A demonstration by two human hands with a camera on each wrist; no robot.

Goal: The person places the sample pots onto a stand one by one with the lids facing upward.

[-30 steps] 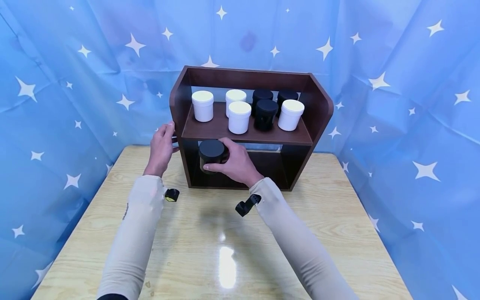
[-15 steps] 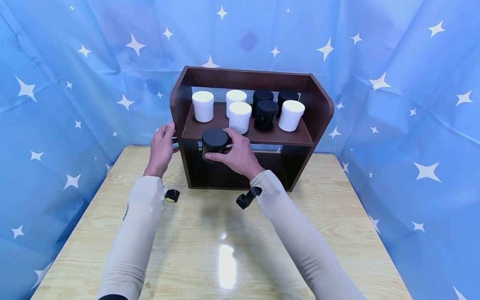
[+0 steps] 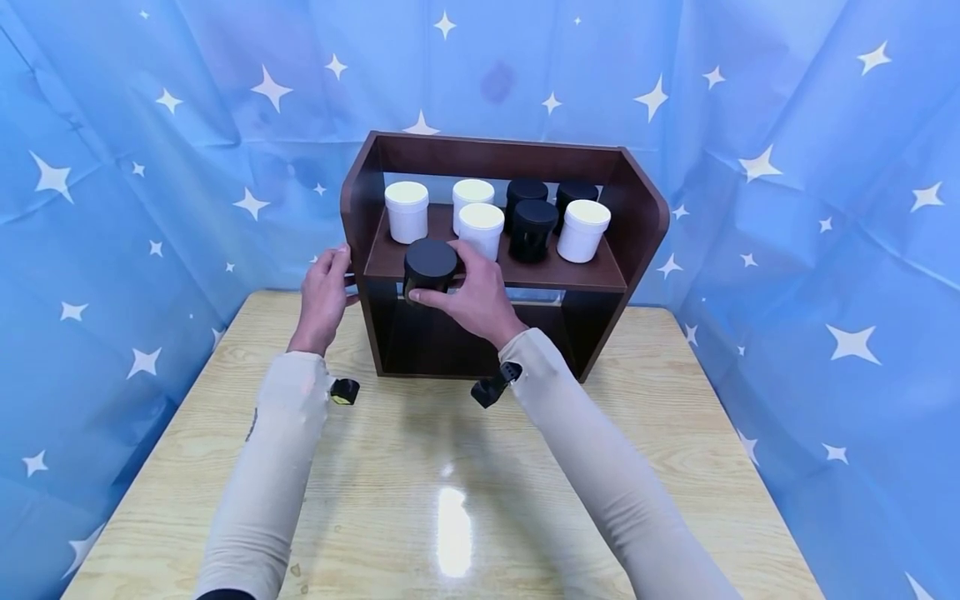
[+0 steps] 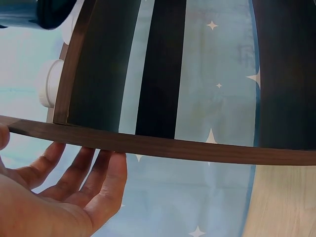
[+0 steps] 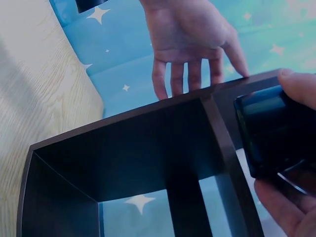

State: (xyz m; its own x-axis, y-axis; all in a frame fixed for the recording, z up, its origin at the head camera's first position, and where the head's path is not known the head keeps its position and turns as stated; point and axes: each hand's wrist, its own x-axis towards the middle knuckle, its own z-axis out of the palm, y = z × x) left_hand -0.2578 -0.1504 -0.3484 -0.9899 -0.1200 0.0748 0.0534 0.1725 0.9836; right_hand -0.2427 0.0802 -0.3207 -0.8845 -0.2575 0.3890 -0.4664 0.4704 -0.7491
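My right hand (image 3: pixel 483 300) grips a black lidded jar (image 3: pixel 430 260) from its right side, thumb in front and fingers behind. The jar is upright, just in front of the upper board of a dark brown two-tier shelf (image 3: pixel 647 217). In the right wrist view, the jar (image 5: pixel 276 128) sits between thumb and fingers near the shelf's side panel. My left hand (image 3: pixel 324 296) touches the outside of the left panel. Its fingers are extended along that panel in the left wrist view, with the fingertips (image 4: pixel 117 163) against the wood.
On the upper tier stand several white jars (image 3: pixel 408 215) and several black jars (image 3: pixel 533 232), the black ones toward the right. The lower tier (image 3: pixel 480 354) lies beneath. The shelf stands on a wooden table (image 3: pixel 600 450) before a blue star-patterned curtain (image 3: pixel 750 100).
My right hand has raised the black jar from in front of the lower tier to about the height of the upper board. My left hand has stayed at the side panel.
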